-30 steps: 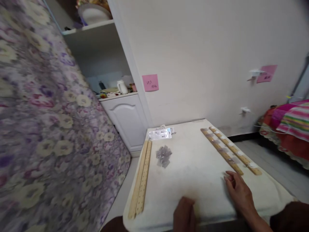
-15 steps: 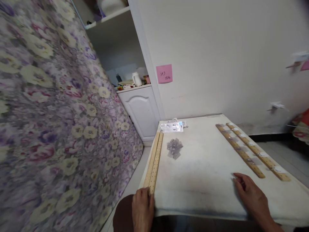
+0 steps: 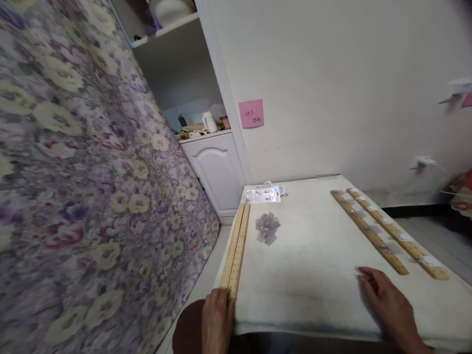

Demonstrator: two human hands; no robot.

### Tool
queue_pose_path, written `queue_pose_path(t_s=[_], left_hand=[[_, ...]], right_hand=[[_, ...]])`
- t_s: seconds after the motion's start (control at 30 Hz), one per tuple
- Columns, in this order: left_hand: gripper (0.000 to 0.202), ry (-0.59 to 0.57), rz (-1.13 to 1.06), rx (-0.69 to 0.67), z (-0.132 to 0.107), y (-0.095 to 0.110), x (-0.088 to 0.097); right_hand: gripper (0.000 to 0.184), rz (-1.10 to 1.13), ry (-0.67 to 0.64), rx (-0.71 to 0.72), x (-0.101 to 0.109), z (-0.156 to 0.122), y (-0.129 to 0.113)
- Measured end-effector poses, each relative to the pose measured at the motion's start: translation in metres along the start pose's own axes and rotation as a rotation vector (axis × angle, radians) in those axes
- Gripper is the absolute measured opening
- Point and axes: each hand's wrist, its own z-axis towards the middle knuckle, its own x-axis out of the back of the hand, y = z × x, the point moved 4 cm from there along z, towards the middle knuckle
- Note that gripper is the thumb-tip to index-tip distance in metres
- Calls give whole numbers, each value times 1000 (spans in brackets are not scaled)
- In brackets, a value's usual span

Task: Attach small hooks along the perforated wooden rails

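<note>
My left hand [image 3: 216,318] is at the near left corner of the white table [image 3: 313,275], its fingers against the near ends of two wooden perforated strips [image 3: 236,248] that lie along the left edge. Its fingers look curled, but their grip is hidden. My right hand [image 3: 387,305] rests palm down on the tabletop, fingers loosely bent, just short of the near end of two more wooden strips [image 3: 383,233] carrying white and clear pieces. A small heap of clear plastic bits [image 3: 268,227] lies between the pairs of strips.
A clear packet [image 3: 262,194] lies at the table's far left corner. A floral cloth [image 3: 84,172] fills the left side. Behind stand a white cabinet [image 3: 214,169] with shelves and a wall with a pink note [image 3: 251,113]. Colourful bedding [image 3: 460,194] lies at the right.
My view has swung left. My left hand moved from the table's front middle to the near ends of the left strips. My right hand has stayed in place.
</note>
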Motion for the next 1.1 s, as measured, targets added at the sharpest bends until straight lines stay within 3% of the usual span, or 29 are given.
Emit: queue_pose_path(t_s=[0.2, 0.4, 0.63, 0.87, 0.93, 1.1], left_hand=[[20, 19, 6, -83, 0, 9, -6], [21, -49, 24, -57, 1, 26, -7], [26, -217, 245, 117, 28, 42, -5], [30, -331, 219, 224, 48, 47, -5], [35, -323, 141, 271, 52, 46, -3], [56, -323, -396, 461, 60, 40, -7]], right_hand=[[39, 4, 14, 12, -1, -2, -1], [38, 4, 13, 13, 0, -2, -3], [39, 11, 13, 17, -1, -1, -3], [37, 18, 28, 21, -2, -1, -3], [37, 18, 32, 27, -3, -1, -3], [36, 35, 45, 41, -5, -2, -4]])
